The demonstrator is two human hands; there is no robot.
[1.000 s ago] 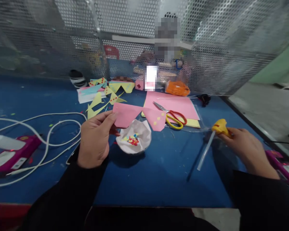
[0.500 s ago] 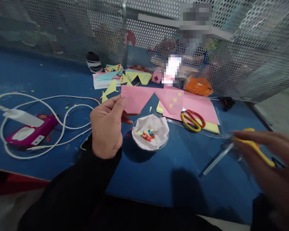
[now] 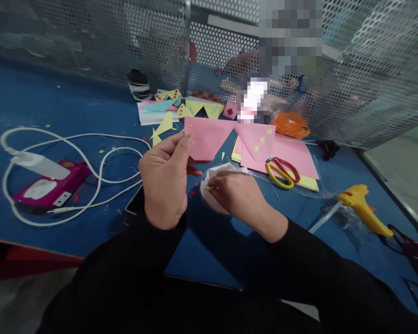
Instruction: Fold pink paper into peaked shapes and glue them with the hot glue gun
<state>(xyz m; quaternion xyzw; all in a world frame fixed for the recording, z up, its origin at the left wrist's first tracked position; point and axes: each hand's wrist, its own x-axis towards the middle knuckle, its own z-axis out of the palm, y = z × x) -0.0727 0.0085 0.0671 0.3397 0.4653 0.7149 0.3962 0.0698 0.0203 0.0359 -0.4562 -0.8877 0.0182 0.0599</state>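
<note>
My left hand (image 3: 167,178) pinches a pink paper cutout (image 3: 209,139) by its left end and holds it up above the table. The cutout has a V-shaped notch in the middle and small yellow squares on its right part. My right hand (image 3: 238,195) reaches into a small bowl lined with white paper (image 3: 209,202), its thumb and fingers pinched together. A fleck of yellow shows at those fingertips; whether it is held, I cannot tell. My right hand covers most of what lies in the bowl.
Scissors (image 3: 284,172) lie on pink and yellow sheets (image 3: 299,155). A yellow glue gun (image 3: 365,208) rests at the right. At left are a purple power block (image 3: 52,188) and white cable (image 3: 97,174). Decorated paper cutouts (image 3: 209,109) and an orange packet (image 3: 290,124) stand behind.
My right hand has moved left from beside the glue gun into the bowl, its fingers now pinched. My left hand still holds the pink paper cutout. The view has shifted slightly.
</note>
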